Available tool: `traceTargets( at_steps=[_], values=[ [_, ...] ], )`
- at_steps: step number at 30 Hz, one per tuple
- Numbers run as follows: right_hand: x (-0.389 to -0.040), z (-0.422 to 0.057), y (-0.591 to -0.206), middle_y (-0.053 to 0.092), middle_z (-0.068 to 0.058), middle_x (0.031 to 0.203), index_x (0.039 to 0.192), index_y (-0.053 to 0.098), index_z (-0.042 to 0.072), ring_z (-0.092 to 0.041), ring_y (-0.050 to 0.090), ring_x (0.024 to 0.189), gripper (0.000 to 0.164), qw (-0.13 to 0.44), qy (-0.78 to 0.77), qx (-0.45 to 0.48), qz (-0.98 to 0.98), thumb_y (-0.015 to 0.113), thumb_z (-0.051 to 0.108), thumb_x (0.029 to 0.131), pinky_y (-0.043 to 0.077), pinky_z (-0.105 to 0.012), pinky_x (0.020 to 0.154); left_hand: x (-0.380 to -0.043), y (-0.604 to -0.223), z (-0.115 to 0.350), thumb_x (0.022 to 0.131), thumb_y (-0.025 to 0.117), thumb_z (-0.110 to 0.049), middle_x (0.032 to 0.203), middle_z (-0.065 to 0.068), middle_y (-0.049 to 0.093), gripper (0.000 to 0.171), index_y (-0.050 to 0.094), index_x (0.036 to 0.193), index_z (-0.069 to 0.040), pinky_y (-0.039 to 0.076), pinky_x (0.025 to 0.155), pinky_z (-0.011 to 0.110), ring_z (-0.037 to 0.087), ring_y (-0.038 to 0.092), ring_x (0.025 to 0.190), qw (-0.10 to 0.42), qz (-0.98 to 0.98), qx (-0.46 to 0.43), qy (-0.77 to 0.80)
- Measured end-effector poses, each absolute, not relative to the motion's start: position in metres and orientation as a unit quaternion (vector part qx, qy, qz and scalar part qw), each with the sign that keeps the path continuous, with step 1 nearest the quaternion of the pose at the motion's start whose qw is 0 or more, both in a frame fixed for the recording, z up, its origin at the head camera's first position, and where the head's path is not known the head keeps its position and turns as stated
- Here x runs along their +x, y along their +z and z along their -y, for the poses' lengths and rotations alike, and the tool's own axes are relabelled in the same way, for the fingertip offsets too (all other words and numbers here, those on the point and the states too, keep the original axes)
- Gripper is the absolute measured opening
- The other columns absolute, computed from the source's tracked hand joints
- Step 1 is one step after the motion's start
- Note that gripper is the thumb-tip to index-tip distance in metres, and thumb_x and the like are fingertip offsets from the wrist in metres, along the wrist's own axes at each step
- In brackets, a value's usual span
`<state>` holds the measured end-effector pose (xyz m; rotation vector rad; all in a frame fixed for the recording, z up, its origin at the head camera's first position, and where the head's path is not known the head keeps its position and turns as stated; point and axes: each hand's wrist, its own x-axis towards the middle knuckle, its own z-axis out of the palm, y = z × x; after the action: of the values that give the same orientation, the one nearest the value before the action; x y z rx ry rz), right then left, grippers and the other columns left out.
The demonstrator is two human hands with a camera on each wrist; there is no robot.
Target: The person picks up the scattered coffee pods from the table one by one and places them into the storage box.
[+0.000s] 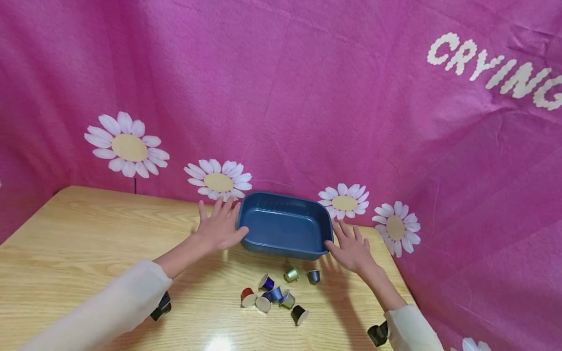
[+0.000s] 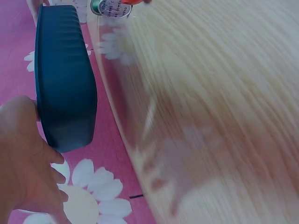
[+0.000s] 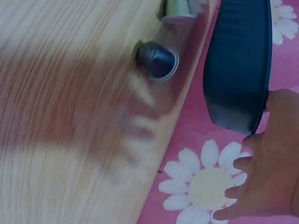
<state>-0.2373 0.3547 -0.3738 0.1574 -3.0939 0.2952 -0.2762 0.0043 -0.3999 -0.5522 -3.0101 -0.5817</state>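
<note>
Pale sleeves [image 1: 105, 297] lay nearest the camera. Pink daisy-printed cloth [image 1: 285, 97] backed a wooden table [image 1: 131, 229]. One blue tub [image 1: 281, 229] was held raised above the table near its far edge, opening towards the head camera. Left hand [image 1: 218, 230] and right hand [image 1: 353, 251] were apart, clamped on opposite ends, thumbs over the rim, fingers spread outside. Small capsules [image 1: 275, 293] lay loosely grouped on the table, this side of the tub.

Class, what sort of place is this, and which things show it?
Probably a tabletop set up for filming, though I cannot be sure: a wooden table, a pink flowered cloth behind it, and black wrist cameras.
</note>
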Motion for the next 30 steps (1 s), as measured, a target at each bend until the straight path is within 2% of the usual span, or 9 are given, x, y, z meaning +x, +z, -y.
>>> traceTargets(
  at_steps=[10, 15, 22, 30],
  values=[
    [-0.235, -0.333, -0.373, 0.026, -0.022, 0.160, 0.157, 0.031, 0.009, -0.056, 0.013, 0.143, 0.067, 0.028, 0.106, 0.066, 0.992, 0.050, 0.038, 0.099, 0.014, -0.078, 0.104, -0.263, -0.398, 0.020, 0.098, 0.048, -0.047, 0.163, 0.022, 0.016, 0.077, 0.029, 0.156, 0.000, -0.013, 0.104, 0.075, 0.044, 0.002, 0.149, 0.030, 0.963, -0.168, -0.210],
    [-0.233, -0.325, -0.377, 0.025, -0.020, 0.161, 0.158, 0.030, 0.010, -0.053, 0.010, 0.145, 0.068, 0.027, 0.110, 0.071, 0.991, 0.051, 0.038, 0.100, 0.013, -0.077, 0.105, -0.255, -0.398, 0.030, 0.098, 0.050, -0.045, 0.163, 0.022, 0.014, 0.076, 0.029, 0.155, 0.001, -0.012, 0.103, 0.077, 0.046, 0.004, 0.148, 0.036, 0.960, -0.167, -0.220],
    [-0.232, -0.314, -0.381, 0.028, -0.020, 0.160, 0.156, 0.034, 0.010, -0.053, 0.014, 0.144, 0.066, 0.028, 0.109, 0.084, 0.990, 0.052, 0.038, 0.099, 0.015, -0.077, 0.105, -0.247, -0.402, 0.044, 0.098, 0.051, -0.044, 0.162, 0.025, 0.015, 0.076, 0.029, 0.155, 0.002, -0.008, 0.103, 0.078, 0.048, 0.005, 0.147, 0.026, 0.962, -0.166, -0.214],
    [-0.232, -0.300, -0.386, 0.028, -0.018, 0.160, 0.156, 0.034, 0.010, -0.052, 0.015, 0.145, 0.066, 0.016, 0.117, 0.085, 0.989, 0.052, 0.039, 0.099, 0.014, -0.076, 0.106, -0.244, -0.404, 0.057, 0.098, 0.051, -0.044, 0.161, 0.028, 0.015, 0.076, 0.030, 0.154, 0.002, -0.012, 0.103, 0.077, 0.050, 0.005, 0.146, 0.023, 0.963, -0.160, -0.216]
  ],
)
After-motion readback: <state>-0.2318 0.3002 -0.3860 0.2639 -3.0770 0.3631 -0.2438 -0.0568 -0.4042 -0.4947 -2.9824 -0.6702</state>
